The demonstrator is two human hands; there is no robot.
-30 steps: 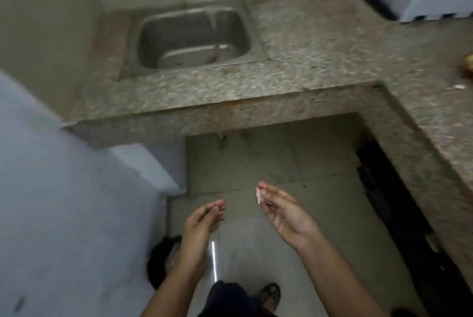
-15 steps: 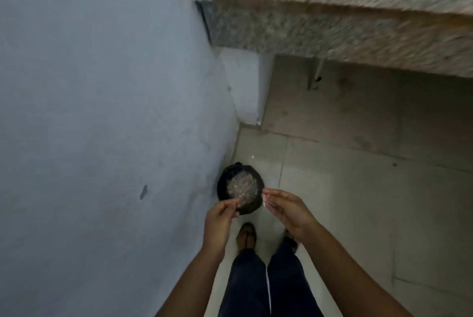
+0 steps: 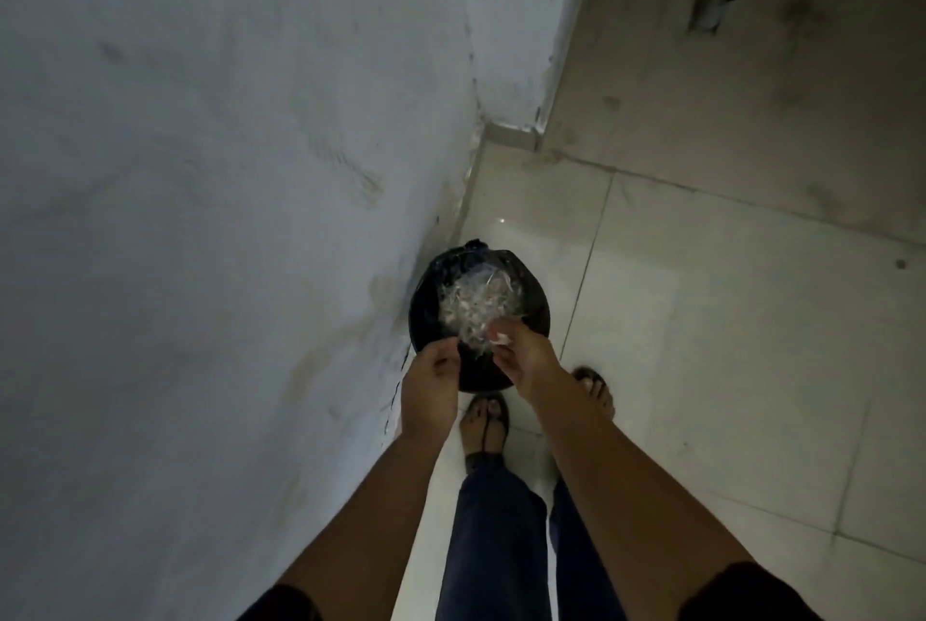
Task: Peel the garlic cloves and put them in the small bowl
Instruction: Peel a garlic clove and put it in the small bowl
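Left hand (image 3: 430, 382): over the near rim of the bin; fingers curled in toward the thumb; whether this grip has anything in it cannot be told
Right hand (image 3: 521, 359): over the bin, just beside the left hand; fingertips pinched on a small pale scrap (image 3: 500, 338), too small to tell whether skin or clove
Bin (image 3: 531, 304): round, lined with a black bag, on the floor against the wall (image 3: 210, 229); pale papery peelings (image 3: 473, 307) heaped inside
Floor (image 3: 726, 319): light tiles; sandalled feet (image 3: 487, 420) just behind the bin
Small bowl: out of view
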